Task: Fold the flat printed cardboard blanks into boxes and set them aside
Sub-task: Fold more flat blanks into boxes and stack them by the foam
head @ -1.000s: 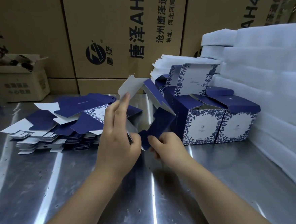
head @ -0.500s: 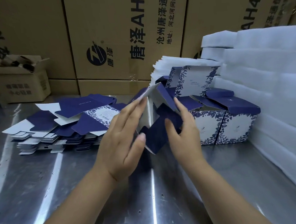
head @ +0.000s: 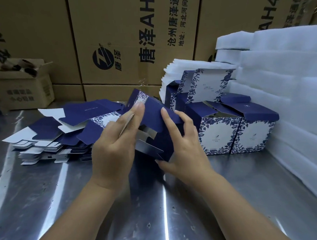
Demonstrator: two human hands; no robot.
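A half-formed navy and white floral box blank (head: 154, 118) is held above the steel table (head: 46, 193) between both hands. My left hand (head: 115, 151) grips its left side, fingers reaching up to the top edge. My right hand (head: 182, 146) holds the right side, fingers on the navy panel and thumb under the lower corner. A pile of flat blanks (head: 61, 134) lies to the left. Two folded boxes (head: 235, 135) stand to the right with open lids, a third box (head: 206, 86) behind them.
Large brown cartons (head: 129, 37) wall the back of the table. A small open carton (head: 18, 86) sits at the back left. Stacks of white foam sheets (head: 283, 92) fill the right side, with a smaller white stack (head: 171, 70) behind the boxes.
The blank has been opened from a loose, flat shape into a squarer form. My right hand moved up from its lower edge onto the right panel; my left hand closed around the left side.
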